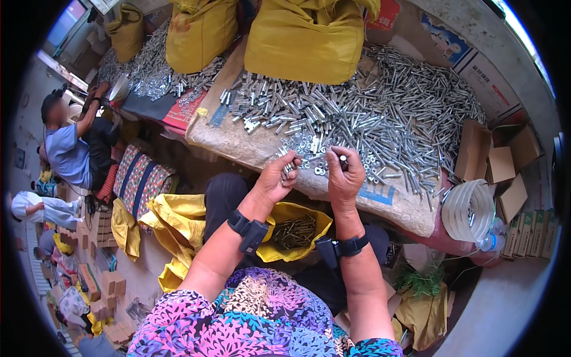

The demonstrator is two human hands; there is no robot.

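My left hand (277, 177) is closed, fingers curled around small shiny metal pieces (288, 169) too small to tell apart. To its right, my right hand (346, 174) pinches a small metal part with a round end (343, 158); its kind is partly hidden by the fingers. Both hands are above the front edge of a cardboard-covered table (232, 141). Just beyond them lie loose washers (300, 144) and nuts, with a big heap of metal bolts (380, 113) behind. Below, between my forearms, an open yellow sack (279, 254) contains more bolts (295, 231).
Full yellow sacks (303, 44) stand at the back. At right are open cardboard boxes (502, 163), a translucent white ringed tub (467, 211) and a plastic bottle (490, 242). A seated co-worker (71, 140) is at far left, near a patterned cushion (141, 178).
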